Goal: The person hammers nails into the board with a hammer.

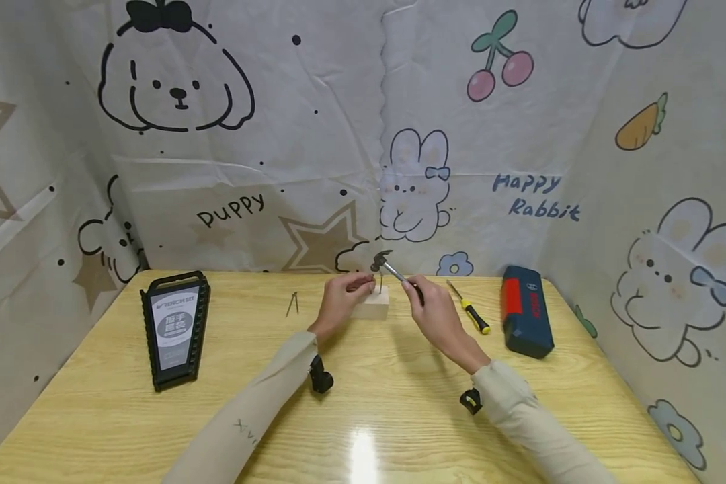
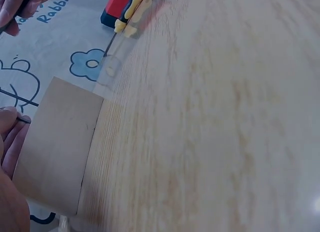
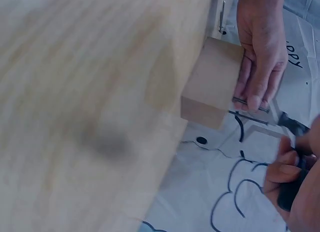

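A pale wooden block lies on the table, with one nail standing upright from its top. My left hand is at the block's left side and pinches a second nail between thumb and fingers, beside the standing one. The right hand grips the dark handle of a claw hammer. Its head is close to the top of the standing nail; whether they touch, I cannot tell. In the left wrist view, the block hides part of the left fingers.
Two loose nails lie left of the block. A yellow-and-black screwdriver and a blue-and-red case are on the right. On the left lies a black wrench-set holder. Printed cloth hangs behind the table.
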Demonstrator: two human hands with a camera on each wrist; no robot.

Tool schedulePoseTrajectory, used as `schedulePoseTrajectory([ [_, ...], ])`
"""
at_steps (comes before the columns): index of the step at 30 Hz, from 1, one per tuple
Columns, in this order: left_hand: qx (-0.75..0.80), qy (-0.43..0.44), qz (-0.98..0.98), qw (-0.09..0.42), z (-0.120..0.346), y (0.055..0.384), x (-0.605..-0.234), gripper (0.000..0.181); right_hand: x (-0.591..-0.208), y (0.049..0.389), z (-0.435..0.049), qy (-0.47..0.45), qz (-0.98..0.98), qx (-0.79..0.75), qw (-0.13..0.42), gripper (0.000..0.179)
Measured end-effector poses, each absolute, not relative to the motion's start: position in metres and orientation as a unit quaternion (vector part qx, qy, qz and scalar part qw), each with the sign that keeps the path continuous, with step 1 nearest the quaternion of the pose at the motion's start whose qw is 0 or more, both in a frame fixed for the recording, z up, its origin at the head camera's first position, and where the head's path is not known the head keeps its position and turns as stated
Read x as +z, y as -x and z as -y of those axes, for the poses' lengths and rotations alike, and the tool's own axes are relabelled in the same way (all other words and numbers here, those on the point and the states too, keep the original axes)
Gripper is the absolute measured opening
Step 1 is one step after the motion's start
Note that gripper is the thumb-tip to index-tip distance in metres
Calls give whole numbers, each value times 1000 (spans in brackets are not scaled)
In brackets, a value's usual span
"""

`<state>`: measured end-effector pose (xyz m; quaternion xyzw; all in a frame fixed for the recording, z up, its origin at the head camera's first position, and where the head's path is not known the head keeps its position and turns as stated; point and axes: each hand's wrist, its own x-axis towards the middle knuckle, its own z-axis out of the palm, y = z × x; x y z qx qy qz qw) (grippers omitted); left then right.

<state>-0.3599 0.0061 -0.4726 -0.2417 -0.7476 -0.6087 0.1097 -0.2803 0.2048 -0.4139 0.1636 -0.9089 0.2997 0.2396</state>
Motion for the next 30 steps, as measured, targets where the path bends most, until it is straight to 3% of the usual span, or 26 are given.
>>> schedulePoseTrajectory([
  [14, -614, 251, 741, 106, -11, 363, -466, 22, -397, 284, -213, -159, 923, 262, 232, 22],
  [25, -624, 241, 738, 90, 8, 364, -467, 24, -400, 284, -204, -205, 847, 336, 359, 18],
  [30, -626, 229, 737, 110, 6, 362, -468, 22, -409, 286, -196, -206, 878, 314, 297, 19],
])
